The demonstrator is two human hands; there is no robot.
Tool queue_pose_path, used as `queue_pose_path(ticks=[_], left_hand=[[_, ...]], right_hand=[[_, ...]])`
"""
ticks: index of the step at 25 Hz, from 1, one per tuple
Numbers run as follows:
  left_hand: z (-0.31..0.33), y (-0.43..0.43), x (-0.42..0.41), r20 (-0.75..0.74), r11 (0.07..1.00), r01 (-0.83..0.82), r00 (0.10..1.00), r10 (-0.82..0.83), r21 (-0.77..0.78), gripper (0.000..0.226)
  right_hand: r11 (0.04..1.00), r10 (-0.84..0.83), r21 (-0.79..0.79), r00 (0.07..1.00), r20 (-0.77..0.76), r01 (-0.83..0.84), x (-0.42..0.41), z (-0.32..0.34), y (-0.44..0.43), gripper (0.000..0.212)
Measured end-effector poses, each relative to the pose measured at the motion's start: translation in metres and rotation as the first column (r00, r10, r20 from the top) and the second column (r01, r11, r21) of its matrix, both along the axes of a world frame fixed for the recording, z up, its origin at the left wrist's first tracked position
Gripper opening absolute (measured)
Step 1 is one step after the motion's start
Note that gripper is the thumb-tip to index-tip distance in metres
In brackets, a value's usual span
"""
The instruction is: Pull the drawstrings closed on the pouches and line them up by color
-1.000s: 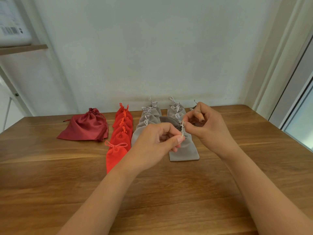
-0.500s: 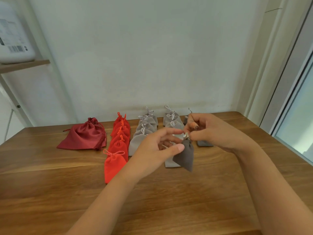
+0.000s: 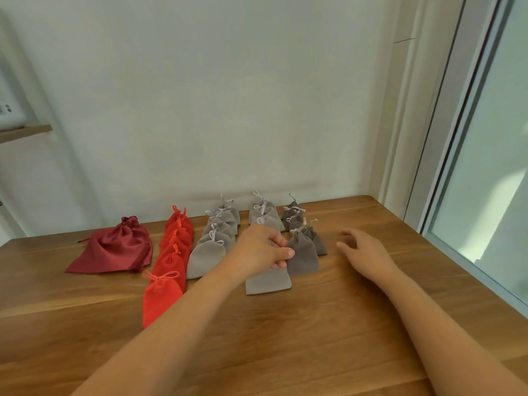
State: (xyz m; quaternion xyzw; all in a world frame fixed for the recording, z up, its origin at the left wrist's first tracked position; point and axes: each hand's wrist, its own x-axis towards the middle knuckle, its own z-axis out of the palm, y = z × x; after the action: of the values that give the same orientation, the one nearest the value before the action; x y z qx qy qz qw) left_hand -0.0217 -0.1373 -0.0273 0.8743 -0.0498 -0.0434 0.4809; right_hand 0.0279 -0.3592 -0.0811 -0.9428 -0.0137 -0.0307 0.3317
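A: L hand (image 3: 265, 247) pinches left edge of dark grey pouch (image 3: 304, 257), flat on table (image 3: 285, 352) at front of dark grey row (image 3: 294, 218). R hand (image 3: 364, 248) loose, fingers spread, holds nothing.
B: Risk?
A: L wrist sits over light grey pouch (image 3: 268, 284). Careless nudge prob drags it askew.

Looked like a plain home room, wooden surface (image 3: 285, 352) against a white wall (image 3: 228, 110), window (image 3: 491, 172) at right, shelf (image 3: 25, 132) at left.
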Motion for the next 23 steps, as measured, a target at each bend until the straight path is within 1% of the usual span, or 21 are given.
queue_pose_path(ticks=[2, 4, 6, 8, 9, 11, 12, 14, 16, 17, 19, 20, 22, 23], left_hand=[[-0.005, -0.017, 0.014, -0.049, 0.998, 0.008, 0.999, -0.005, 0.054, 0.012], [-0.011, -0.033, 0.027, -0.077, 0.992, -0.006, 0.997, 0.015, 0.123, 0.011], [-0.014, -0.044, 0.039, -0.090, 0.983, -0.048, 0.994, 0.065, 0.175, 0.009], [-0.018, -0.051, 0.047, -0.113, 0.977, -0.073, 0.989, 0.097, 0.201, 0.010], [-0.020, -0.053, 0.050, -0.117, 0.972, -0.071, 0.988, 0.099, 0.225, 0.013], [-0.024, -0.055, 0.052, -0.091, 0.953, -0.054, 0.992, 0.085, 0.297, 0.015], [-0.024, -0.055, 0.053, -0.058, 0.943, -0.048, 0.996, 0.071, 0.330, 0.013], [-0.020, -0.053, 0.056, 0.031, 0.909, -0.059, 0.998, 0.051, 0.412, 0.011], [-0.016, -0.050, 0.062, 0.100, 0.864, -0.088, 0.994, 0.043, 0.496, 0.010], [-0.016, -0.048, 0.066, 0.101, 0.854, -0.088, 0.994, 0.042, 0.513, 0.015], [-0.019, -0.046, 0.072, 0.026, 0.840, -0.029, 1.000, 0.018, 0.542, 0.027], [-0.021, -0.044, 0.075, -0.012, 0.833, 0.001, 1.000, 0.007, 0.553, 0.026], [-0.025, -0.042, 0.077, -0.027, 0.817, 0.022, 1.000, -0.008, 0.577, 0.015], [-0.027, -0.041, 0.078, -0.013, 0.814, 0.017, 1.000, -0.012, 0.580, 0.023]], right_hand=[[0.997, 0.051, -0.068, 0.997, 0.051, -0.048, 0.001, -0.011, 0.000, 0.045], [0.995, 0.095, -0.046, 0.991, 0.099, -0.091, 0.003, -0.015, -0.001, 0.040], [0.990, 0.090, 0.102, 0.990, 0.107, -0.101, 0.002, -0.015, -0.002, 0.036], [0.947, 0.078, 0.305, 0.994, 0.082, -0.099, 0.001, -0.012, -0.001, 0.033], [0.920, 0.087, 0.377, 0.994, 0.061, -0.104, 0.000, -0.011, 0.001, 0.033], [0.888, 0.142, 0.441, 0.990, 0.015, -0.134, 0.000, -0.011, 0.006, 0.042], [0.886, 0.162, 0.440, 0.987, -0.001, -0.145, 0.000, -0.012, 0.009, 0.047], [0.902, 0.130, 0.415, 0.992, 0.008, -0.121, 0.003, -0.015, 0.014, 0.051], [0.900, 0.052, 0.432, 0.998, 0.036, -0.062, 0.007, -0.016, 0.019, 0.047], [0.897, 0.023, 0.440, 0.999, 0.046, -0.041, 0.008, -0.017, 0.020, 0.043], [0.899, 0.012, 0.436, 0.998, 0.058, -0.036, 0.011, -0.019, 0.022, 0.037], [0.899, 0.023, 0.436, 0.998, 0.060, -0.047, 0.011, -0.019, 0.022, 0.035], [0.897, 0.054, 0.436, 0.997, 0.063, -0.077, 0.012, -0.019, 0.023, 0.032], [0.897, 0.069, 0.432, 0.995, 0.069, -0.092, 0.013, -0.019, 0.023, 0.031]])
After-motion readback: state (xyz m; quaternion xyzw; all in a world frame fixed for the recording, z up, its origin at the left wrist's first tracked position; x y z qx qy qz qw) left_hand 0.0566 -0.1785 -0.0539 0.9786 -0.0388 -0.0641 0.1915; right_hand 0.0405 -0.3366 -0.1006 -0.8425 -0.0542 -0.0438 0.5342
